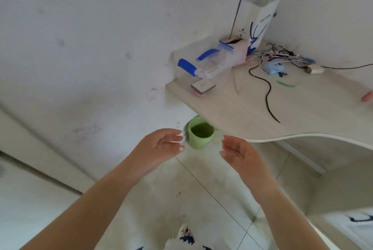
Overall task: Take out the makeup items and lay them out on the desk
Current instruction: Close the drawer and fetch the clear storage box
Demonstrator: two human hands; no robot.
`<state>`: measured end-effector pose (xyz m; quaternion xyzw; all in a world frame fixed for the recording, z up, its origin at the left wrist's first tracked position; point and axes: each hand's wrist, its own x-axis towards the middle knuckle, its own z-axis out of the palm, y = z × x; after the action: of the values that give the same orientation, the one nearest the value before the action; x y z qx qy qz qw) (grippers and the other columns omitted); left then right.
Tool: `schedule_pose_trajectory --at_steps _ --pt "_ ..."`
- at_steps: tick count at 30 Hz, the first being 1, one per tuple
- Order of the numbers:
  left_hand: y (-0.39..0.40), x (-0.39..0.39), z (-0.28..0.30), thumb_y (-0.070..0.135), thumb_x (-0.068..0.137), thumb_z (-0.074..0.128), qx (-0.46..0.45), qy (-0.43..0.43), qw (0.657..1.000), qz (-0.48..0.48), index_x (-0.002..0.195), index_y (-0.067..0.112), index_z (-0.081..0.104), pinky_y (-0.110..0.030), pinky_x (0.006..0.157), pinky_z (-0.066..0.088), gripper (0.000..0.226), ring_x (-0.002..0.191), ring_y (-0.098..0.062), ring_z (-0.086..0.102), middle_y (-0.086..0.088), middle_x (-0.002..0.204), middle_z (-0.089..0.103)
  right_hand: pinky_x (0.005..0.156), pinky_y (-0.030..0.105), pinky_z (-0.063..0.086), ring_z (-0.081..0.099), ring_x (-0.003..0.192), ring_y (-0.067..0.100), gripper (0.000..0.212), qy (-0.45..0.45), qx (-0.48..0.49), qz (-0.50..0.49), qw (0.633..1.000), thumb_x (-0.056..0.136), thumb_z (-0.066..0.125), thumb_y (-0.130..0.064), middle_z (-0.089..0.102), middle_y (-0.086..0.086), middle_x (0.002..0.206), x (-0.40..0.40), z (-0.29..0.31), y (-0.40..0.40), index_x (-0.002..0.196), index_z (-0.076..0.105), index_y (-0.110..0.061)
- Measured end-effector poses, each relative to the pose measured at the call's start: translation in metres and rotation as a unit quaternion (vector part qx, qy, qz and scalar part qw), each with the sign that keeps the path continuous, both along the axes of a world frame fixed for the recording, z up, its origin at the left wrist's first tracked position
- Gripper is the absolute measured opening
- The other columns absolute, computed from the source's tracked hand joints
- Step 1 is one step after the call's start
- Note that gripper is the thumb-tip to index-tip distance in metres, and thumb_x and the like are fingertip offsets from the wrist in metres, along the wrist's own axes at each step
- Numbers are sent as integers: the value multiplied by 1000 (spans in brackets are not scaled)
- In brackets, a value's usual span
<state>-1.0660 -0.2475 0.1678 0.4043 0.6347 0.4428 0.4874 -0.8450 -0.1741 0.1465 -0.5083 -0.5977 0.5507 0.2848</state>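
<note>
While both hands hovered in the air above the tiled floor (203, 195), nothing was in either of them: the left hand (161, 144) and the right hand (240, 154) faced each other, palms inward, fingers loosely extended and released, well short of the counter (252, 108). Between and just beyond the fingertips stood one green bin (199, 133) on the floor, partly under the counter's edge; its inside looked dark green, and whether it held anything could not be told.

On the counter's far left corner lay one clear plastic box (212, 62) with blue clip handles and a blue-edged lid, tilted on its side against the wall. Pale, pinkish contents showed through its walls, too blurred to identify, so the makeup items could not be made out individually; the box was the likeliest place to see them. Just in front of it sat one small square case (202, 86), grey on top with a pink base. Behind the box, one tall white paper bag (256, 15) printed with a blue deer stood upright in the corner, its interior hidden.

To the right lay a tangle of black and white cables (268, 58), one light blue device (273, 68), one small white adapter (314, 70) and one green strip (285, 84). One pink object (367, 96) sat at the frame's right edge.
</note>
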Motion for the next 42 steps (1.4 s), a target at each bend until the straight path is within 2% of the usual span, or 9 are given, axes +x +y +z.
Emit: schedule_pose_trajectory --at_steps 4,9,13,19,25,30,36,39,42 --pt "71 -11 4 11 80 71 -15 -17 1000 3 114 19 61 -21 87 54 36 98 -9 67 4 111 67 94 21 44 60 103 -6 33 -1 4 5 1000 82 70 -17 66 -15 109 -12 7 74 104 61 -39" --pt "155 -45 -6 16 80 71 -32 -4 999 -10 116 22 60 -18 84 50 38 99 -7 66 5 113 67 92 18 46 60 106 -4 34 -2 18 -9 1000 81 70 -16 65 -13 112 -37 4 155 106 60 -37" --pt "212 -70 -12 17 82 69 -42 4 999 -18 114 26 61 -18 86 48 34 97 -2 66 8 111 67 80 11 47 59 106 -5 33 -1 23 -26 999 82 70 -17 65 -14 111 -55 1 206 106 60 -37" --pt "267 -88 -17 17 83 69 -65 15 998 -4 112 27 61 -19 87 47 32 98 -1 65 9 110 68 92 19 43 59 107 -4 33 -13 14 -19 1000 82 70 -20 65 -15 112 -73 4 264 107 60 -38" --pt "301 -84 -29 20 82 70 -95 16 991 98 110 31 62 -30 93 47 31 102 -5 64 13 109 68 94 20 43 56 109 -3 32 -36 16 51 998 83 69 -22 63 -17 114 -74 9 340 103 57 -44" --pt "313 -56 -38 26 83 68 -116 -8 969 219 113 27 58 -35 92 49 32 101 -11 64 6 109 68 98 22 36 48 113 1 33 -94 75 120 986 85 66 -29 53 -26 115 -61 11 406 110 52 -46" --pt "332 -21 -37 28 83 68 -123 -58 937 322 132 23 41 -38 93 48 56 106 -18 62 2 111 66 94 19 28 38 110 1 48 -171 190 179 950 85 66 -28 40 -16 119 -62 5 488 129 48 -28" --pt "342 -10 -35 29 83 67 -133 -77 925 347 133 22 40 -39 94 48 57 104 -18 62 1 110 66 92 23 34 45 114 12 56 -175 191 200 945 83 68 -27 44 -6 123 -68 -6 515 133 45 -21" --pt "350 -6 -36 29 84 67 -131 -75 912 381 133 18 43 -44 98 48 56 104 -21 64 -1 111 68 78 18 38 46 102 11 56 -156 152 219 951 85 66 -22 48 -8 113 -76 -11 533 136 41 -19"
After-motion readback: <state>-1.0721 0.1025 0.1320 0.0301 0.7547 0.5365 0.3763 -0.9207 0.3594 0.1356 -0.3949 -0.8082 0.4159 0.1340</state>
